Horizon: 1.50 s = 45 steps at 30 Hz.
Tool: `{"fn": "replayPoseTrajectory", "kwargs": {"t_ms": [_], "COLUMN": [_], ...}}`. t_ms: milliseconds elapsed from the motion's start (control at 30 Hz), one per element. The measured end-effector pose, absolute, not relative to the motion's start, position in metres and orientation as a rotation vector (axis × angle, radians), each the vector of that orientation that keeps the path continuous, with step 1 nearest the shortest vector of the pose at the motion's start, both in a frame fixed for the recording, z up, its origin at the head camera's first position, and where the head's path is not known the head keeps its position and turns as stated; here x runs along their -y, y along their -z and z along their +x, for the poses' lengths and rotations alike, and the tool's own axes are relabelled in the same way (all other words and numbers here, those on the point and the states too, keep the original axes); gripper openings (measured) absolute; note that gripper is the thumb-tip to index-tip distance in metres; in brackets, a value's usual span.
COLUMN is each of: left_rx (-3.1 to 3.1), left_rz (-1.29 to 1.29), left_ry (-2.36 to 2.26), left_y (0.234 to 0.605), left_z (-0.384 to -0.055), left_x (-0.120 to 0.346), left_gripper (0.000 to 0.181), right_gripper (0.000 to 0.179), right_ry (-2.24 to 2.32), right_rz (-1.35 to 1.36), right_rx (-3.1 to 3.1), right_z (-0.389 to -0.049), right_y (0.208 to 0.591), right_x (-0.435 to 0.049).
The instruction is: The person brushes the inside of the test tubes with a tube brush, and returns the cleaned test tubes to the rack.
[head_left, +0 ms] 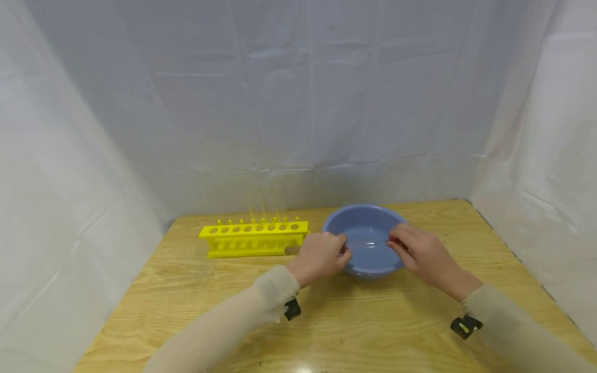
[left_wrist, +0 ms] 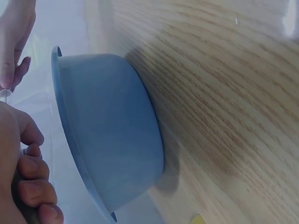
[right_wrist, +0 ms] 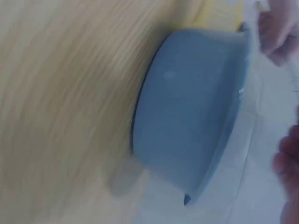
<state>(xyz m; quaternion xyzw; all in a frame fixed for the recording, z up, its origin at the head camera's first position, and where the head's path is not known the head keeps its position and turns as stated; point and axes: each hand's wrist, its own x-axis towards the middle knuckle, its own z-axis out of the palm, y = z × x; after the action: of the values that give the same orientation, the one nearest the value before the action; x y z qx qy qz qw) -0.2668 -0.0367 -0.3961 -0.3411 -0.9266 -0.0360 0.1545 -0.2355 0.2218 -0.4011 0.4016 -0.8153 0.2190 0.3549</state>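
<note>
My left hand (head_left: 324, 255) grips a test tube brush by its grey handle (head_left: 292, 250), whose end sticks out on the left of the fist. In the left wrist view the dark handle lies under the curled fingers. My right hand (head_left: 422, 252) pinches a clear glass test tube (head_left: 371, 244) between thumb and fingers. The tube lies level above the blue basin (head_left: 359, 268), its rim facing my left hand. A thin shaft runs between the two hands toward the tube's rim. The brush's bristles do not show.
A yellow test tube rack (head_left: 254, 228) stands left of the basin, with a row of holes and several pegs. Faint clear tubes (head_left: 268, 204) stand up at its back. The wooden table (head_left: 354, 331) ends at pale sheeting (head_left: 308, 103) behind and at the sides.
</note>
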Motion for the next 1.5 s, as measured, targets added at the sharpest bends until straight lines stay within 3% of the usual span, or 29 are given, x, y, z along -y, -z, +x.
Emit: {"fn": "replayPoseTrajectory", "kwargs": {"t_ms": [233,433,533,633,800,900,1067,1133,1267,1500], "left_rx": [2.577,2.519,2.495,2.548,2.675,2.693,2.713,2.720,2.734,2.743], "left_rz": [-0.990,-0.985,-0.990,-0.986,-0.962,-0.949,-0.940,-0.946,-0.959,-1.004], "left_ry": [0.014,-0.048,-0.072,-0.028,0.104,0.150,0.185,0.194,0.232,0.294], "left_y": [0.398,0.400,0.401,0.400,0.399,0.398,0.397,0.397,0.397,0.395], "left_z": [-0.267,-0.266,-0.266,-0.267,-0.269,-0.270,-0.270,-0.270,-0.268,-0.265], "left_x": [0.037,0.037,0.037,0.037,0.038,0.040,0.043,0.043,0.042,0.042], "left_gripper": [0.030,0.030,0.029,0.029,0.031,0.032,0.033,0.033,0.033,0.033], "right_gripper": [0.011,0.027,0.028,0.026,0.024,0.014,0.017,0.015,0.034,0.033], "right_ry": [-1.162,-1.740,-2.131,-2.239,-1.815,-1.342,-0.628,-0.498,-0.382,-0.270], "right_rz": [0.766,0.597,0.484,0.469,0.570,0.753,0.960,0.998,1.050,1.122], "right_rx": [2.534,2.720,2.705,2.682,2.654,2.549,2.194,2.076,1.920,1.800], "right_z": [-0.227,-0.232,-0.235,-0.238,-0.236,-0.233,-0.233,-0.234,-0.237,-0.240], "right_y": [0.392,0.383,0.382,0.385,0.396,0.402,0.408,0.408,0.408,0.405], "right_x": [-0.224,-0.228,-0.230,-0.230,-0.228,-0.226,-0.224,-0.223,-0.221,-0.222]}}
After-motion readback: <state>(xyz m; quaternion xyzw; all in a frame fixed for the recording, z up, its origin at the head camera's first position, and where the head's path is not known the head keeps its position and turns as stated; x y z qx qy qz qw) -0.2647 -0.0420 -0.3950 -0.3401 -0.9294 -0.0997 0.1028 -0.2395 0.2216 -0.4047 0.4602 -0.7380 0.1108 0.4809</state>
